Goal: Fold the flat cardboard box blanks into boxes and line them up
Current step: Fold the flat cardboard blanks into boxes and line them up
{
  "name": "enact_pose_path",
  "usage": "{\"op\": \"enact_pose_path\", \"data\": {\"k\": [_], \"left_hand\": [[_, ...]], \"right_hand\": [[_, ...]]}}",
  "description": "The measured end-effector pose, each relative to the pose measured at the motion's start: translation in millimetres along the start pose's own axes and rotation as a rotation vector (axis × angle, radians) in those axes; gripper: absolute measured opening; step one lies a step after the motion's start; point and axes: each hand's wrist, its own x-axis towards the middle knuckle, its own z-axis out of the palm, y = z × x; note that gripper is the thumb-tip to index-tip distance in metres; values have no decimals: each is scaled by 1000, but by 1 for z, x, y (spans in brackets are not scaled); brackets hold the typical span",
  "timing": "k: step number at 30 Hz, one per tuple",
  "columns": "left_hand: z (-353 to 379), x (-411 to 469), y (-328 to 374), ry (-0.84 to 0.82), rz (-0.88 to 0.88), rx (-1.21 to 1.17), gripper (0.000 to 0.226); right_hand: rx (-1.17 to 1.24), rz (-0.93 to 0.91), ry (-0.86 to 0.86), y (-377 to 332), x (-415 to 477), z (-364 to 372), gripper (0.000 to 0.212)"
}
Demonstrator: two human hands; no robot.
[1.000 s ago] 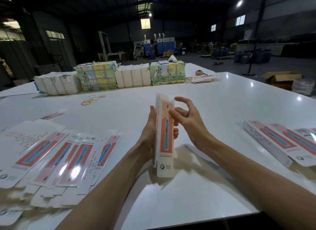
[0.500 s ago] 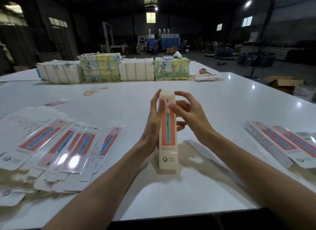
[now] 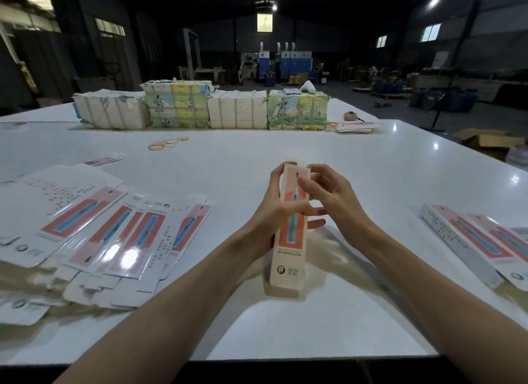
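Left hand (image 3: 274,212) wraps the upright box (image 3: 290,229) mid-height; right hand (image 3: 333,200) pinches its top, both grips curled, above the tabletop (image 3: 257,160).

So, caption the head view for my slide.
Left hand and right hand hold a folded box upright on the table; flat blanks left, finished boxes right.

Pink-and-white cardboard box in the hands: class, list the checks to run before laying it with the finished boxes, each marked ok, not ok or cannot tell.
1. Left hand grips tall pink-and-white cardboard box: ok.
2. Its lower end rests on white table: ok.
3. Its top end closed: cannot tell; right hand covers it.
4. Free table space beside finished pink-and-white boxes lying at right: ok.
5. Flat cardboard blanks waiting at left: ok.
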Motion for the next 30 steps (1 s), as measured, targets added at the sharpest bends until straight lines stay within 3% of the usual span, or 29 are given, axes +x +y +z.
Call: {"op": "enact_pose_path", "data": {"k": [7, 13, 23, 30], "left_hand": [[0, -5, -2, 54, -46, 179, 83], [3, -4, -2, -57, -50, 280, 84], [2, 0, -6, -104, -77, 195, 87], [-2, 2, -5, -89, -45, 229, 90]], "right_hand": [[-85, -84, -5, 7, 1, 0, 20], [76, 47, 152, 11, 11, -10, 25], [5, -62, 91, 3, 10, -19, 23], [260, 110, -3, -8, 11, -20, 34]]}}
